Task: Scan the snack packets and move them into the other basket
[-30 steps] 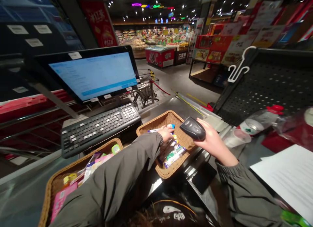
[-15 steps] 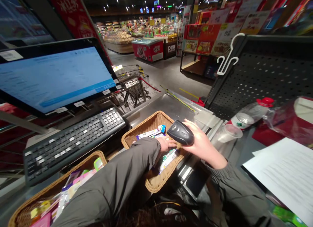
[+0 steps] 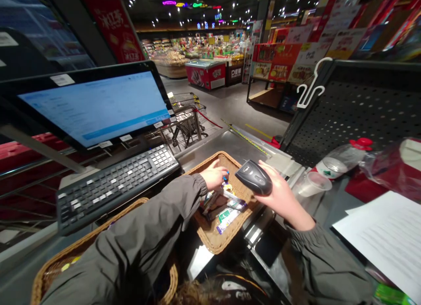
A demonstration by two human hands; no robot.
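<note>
At a grey metal supermarket checkout counter (image 3: 217, 145), you work over a rectangular brown woven basket (image 3: 215, 242) holding slim, shiny packets. Your right hand (image 3: 279, 189) is wrapped around a black, rounded plastic handheld scanner (image 3: 253, 177), held above the basket's right side with its nose pointing left. Your left hand (image 3: 213, 175) reaches over the basket's far left part, fingers partly spread, beside a small patch of blue wrapping (image 3: 225, 175); whether the fingertips grip it cannot be told. Nearer you, a long white, green and purple packet (image 3: 226, 218) lies on the basket floor, apart from both hands.

Your handling of the packets looks unfinished, with several in the basket; how many are done is unclear, the lines on the wide, black-framed monitor (image 3: 95, 105) being too blurred to read. To your left sits a second brown woven basket (image 3: 51, 269), mostly hidden by your dark grey sleeve (image 3: 141, 226), its progress impossible to judge.
</note>
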